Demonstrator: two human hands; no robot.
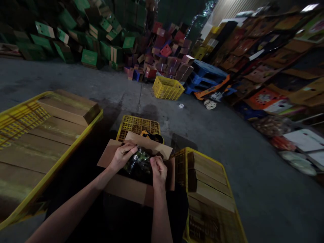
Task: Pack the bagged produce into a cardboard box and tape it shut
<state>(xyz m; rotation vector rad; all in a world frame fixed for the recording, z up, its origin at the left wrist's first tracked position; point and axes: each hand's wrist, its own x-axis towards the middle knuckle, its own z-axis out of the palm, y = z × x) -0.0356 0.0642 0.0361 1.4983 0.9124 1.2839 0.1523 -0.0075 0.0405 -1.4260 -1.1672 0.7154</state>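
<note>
An opened cardboard box (pixel 129 189) sits in front of my legs, its flaps spread. Inside its mouth lies a clear plastic bag (pixel 138 158) with something dark green in it; what that is I cannot make out. My left hand (pixel 123 156) pinches one side of the plastic between thumb and fingers. On the other side my right hand (pixel 159 170) is closed on the plastic too, near the box's right flap. Behind the far flap, a tape dispenser (pixel 152 136) in yellow and black rests on an upturned yellow crate (pixel 138 124).
At left a large yellow crate (pixel 53 168) holds several flat cardboard boxes (pixel 73 104). Another yellow crate (pixel 224 165) with boxes stands at right. Farther off are a yellow crate (pixel 168 87), blue pallets (pixel 207 72), an orange pallet jack (pixel 214 88) and heaped green cartons (pixel 89 58).
</note>
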